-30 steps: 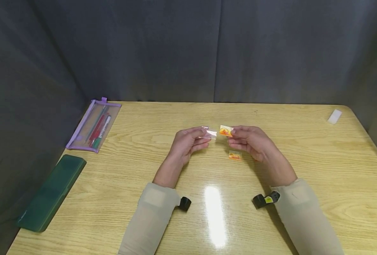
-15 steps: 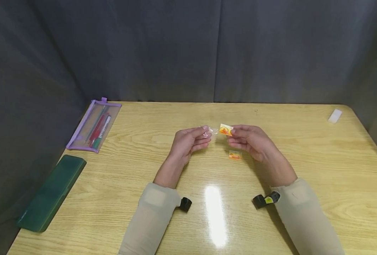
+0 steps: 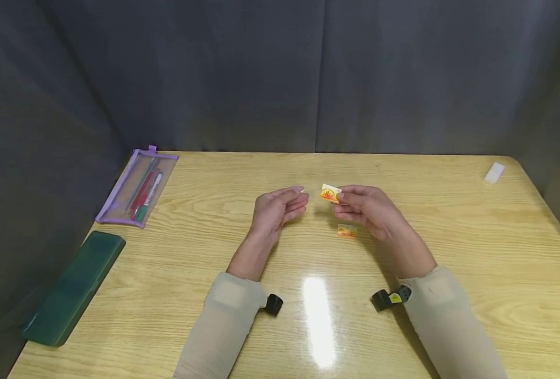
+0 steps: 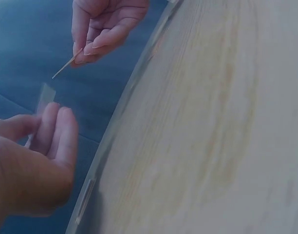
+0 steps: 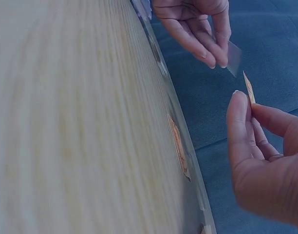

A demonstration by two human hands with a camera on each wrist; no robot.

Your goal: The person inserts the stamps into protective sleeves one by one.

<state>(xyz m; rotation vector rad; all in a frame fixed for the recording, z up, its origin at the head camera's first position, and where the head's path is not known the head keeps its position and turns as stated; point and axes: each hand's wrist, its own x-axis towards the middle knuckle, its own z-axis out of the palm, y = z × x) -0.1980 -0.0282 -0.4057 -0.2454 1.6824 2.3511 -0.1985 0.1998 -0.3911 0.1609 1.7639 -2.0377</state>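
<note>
In the head view both hands are raised over the middle of the table, facing each other. My left hand (image 3: 276, 211) pinches a small clear plastic piece (image 4: 46, 93) between thumb and fingers; it barely shows from above. A small yellow and orange printed card (image 3: 329, 193) is pinched by the thumb and fingertips of my right hand (image 3: 367, 208). The right wrist view shows the card (image 5: 249, 87) thin and nearly edge-on, a short gap from the plastic. On the table, just below the right hand, lies a second orange printed piece (image 3: 347, 231) of similar size.
At the left lies a purple-edged mesh pouch (image 3: 113, 190) with pens inside. Nearer me is a long dark green case (image 3: 76, 289) along the left edge. A small white block (image 3: 494, 172) rests at the far right corner. Dark curtains (image 3: 204, 73) surround the table.
The clear plastic in my left hand has turned from showing its shiny face to barely visible in the head view. My right hand keeps its hold on the card, with little movement.
</note>
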